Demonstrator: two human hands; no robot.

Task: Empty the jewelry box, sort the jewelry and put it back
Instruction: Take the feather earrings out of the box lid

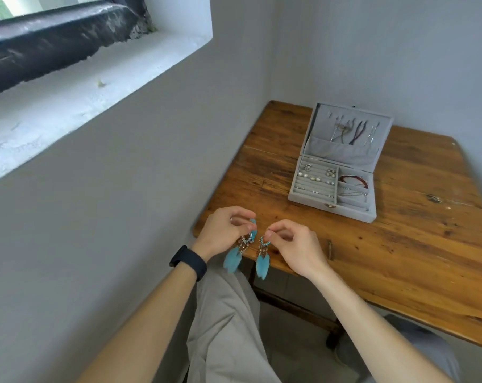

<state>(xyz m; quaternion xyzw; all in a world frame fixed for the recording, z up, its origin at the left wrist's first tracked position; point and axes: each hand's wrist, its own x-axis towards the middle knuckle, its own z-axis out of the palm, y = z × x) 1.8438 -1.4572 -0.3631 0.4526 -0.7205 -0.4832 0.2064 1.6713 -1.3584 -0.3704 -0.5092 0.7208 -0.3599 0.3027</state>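
Each grip pinches one feather earring by its top: left hand holds the left earring, right hand the right earring, over the desk edge, well short of the open jewelry box. Dangling feathers could tangle or slip floorward.

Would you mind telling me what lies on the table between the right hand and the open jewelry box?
Nothing: in the head view, only bare wooden table separates the right hand, pinching a feather earring, from the jewelry box.
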